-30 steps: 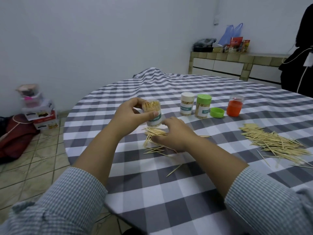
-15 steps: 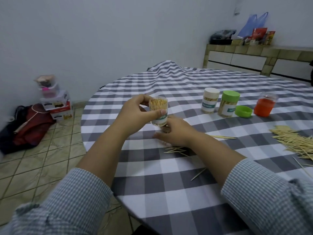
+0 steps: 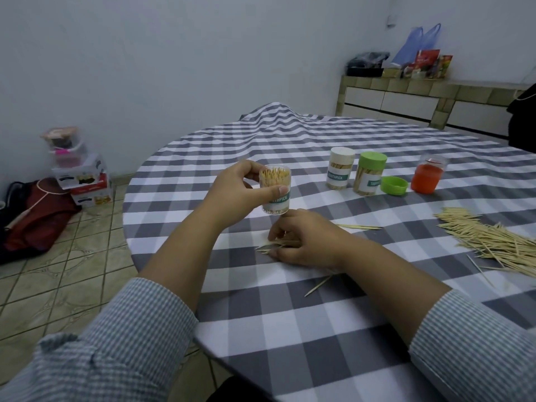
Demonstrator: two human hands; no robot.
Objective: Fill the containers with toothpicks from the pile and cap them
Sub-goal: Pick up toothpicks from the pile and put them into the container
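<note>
My left hand (image 3: 235, 192) grips a clear, uncapped toothpick container (image 3: 275, 189), upright and packed with toothpicks, a little above the checked tablecloth (image 3: 290, 329). Just below it my right hand (image 3: 304, 242) lies on the cloth, its curled fingers gathering a small bunch of toothpicks (image 3: 274, 245). The big toothpick pile (image 3: 493, 242) lies at the right. Behind stand a white-capped container (image 3: 340, 168), a green-capped container (image 3: 369, 174), a loose green cap (image 3: 394, 185) and an orange container (image 3: 427, 178).
Stray toothpicks (image 3: 319, 285) lie near my right wrist and one more (image 3: 359, 226) behind the hand. The round table's edge curves close on the left above a tiled floor. Boxes (image 3: 84, 181) and a red bag (image 3: 37, 219) sit by the wall. A counter (image 3: 435, 97) stands behind.
My right hand has drawn the loose toothpicks together beneath its fingers. My left hand keeps the container raised. The camera has swung left and back a little.
</note>
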